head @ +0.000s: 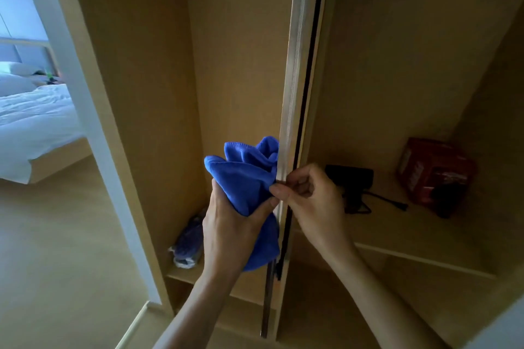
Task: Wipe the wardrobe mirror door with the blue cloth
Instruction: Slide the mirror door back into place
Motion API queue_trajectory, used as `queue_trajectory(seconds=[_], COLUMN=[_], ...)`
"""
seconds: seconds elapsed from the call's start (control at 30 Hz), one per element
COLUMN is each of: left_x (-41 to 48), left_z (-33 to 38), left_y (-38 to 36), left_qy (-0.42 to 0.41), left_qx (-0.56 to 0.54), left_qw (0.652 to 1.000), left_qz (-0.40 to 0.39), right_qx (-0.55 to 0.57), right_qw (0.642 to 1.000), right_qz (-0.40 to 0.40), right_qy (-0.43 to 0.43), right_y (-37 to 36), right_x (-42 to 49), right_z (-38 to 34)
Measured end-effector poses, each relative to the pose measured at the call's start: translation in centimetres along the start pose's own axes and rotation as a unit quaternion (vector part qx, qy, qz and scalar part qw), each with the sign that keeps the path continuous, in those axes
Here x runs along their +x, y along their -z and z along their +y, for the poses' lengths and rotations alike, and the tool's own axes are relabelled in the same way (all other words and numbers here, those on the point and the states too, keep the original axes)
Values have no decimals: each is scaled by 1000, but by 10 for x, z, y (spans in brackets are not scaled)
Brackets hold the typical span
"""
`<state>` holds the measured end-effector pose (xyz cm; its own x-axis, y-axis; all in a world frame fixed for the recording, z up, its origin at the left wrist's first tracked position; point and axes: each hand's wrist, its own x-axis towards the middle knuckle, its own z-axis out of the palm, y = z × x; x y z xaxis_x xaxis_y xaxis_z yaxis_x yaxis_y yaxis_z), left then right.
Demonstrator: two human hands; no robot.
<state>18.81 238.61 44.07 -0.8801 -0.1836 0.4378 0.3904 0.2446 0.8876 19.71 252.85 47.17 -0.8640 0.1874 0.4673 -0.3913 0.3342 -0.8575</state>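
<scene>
At lower centre of the frame, a person's left grip (229,224) is curled tight round the bunched cloth (243,173), which rises just left of the door (295,79) and touches its metal edge. The right grip (312,195) pinches that edge between thumb and forefinger. The door stands edge-on, running up the middle of the frame. Beyond it, at right, a shelf (397,227) carries a black appliance (351,178) and a red box (433,176). A bag (188,238) lies lower left; a bed (34,127) shows far left.
</scene>
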Motion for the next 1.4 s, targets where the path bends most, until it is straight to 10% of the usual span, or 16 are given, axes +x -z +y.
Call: queue_trajectory(seconds=[1.4], left_x=[184], left_z=[-67], left_y=[-85], left_qy=[16], left_qx=[41], left_qw=[989], left_qz=[-144], right_qx=[-185], right_qw=[964], right_qz=[177], right_qy=[-73], right_y=[-38], right_x=[139], right_z=[78])
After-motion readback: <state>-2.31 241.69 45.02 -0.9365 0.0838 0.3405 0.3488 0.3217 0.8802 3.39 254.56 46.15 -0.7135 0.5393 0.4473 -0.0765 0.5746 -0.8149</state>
